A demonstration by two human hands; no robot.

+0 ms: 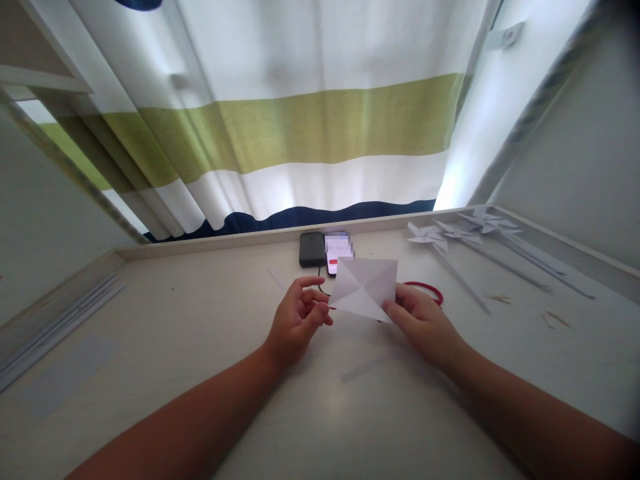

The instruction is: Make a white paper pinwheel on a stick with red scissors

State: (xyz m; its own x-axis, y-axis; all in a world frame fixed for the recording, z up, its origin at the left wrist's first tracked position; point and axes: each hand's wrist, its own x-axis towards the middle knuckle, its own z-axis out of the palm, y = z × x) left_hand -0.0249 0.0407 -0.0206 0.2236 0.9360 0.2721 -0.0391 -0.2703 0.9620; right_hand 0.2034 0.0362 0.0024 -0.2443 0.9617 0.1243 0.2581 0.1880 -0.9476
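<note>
A white square of paper (366,285) with diagonal creases is held up above the pale table (200,333). My right hand (423,323) pinches its lower right corner between thumb and fingers. My left hand (297,317) is beside the paper's left edge with fingers curled, fingertips close to the edge; whether they touch it is unclear. Red-handled scissors (427,290) lie on the table just behind my right hand, partly hidden.
A dark power bank (312,249) and a phone (337,252) lie at the back by the striped curtain. Several white paper pinwheels on sticks (465,233) lie at the right. Paper strips (55,327) lie at the left, and one strip (367,367) near my wrists.
</note>
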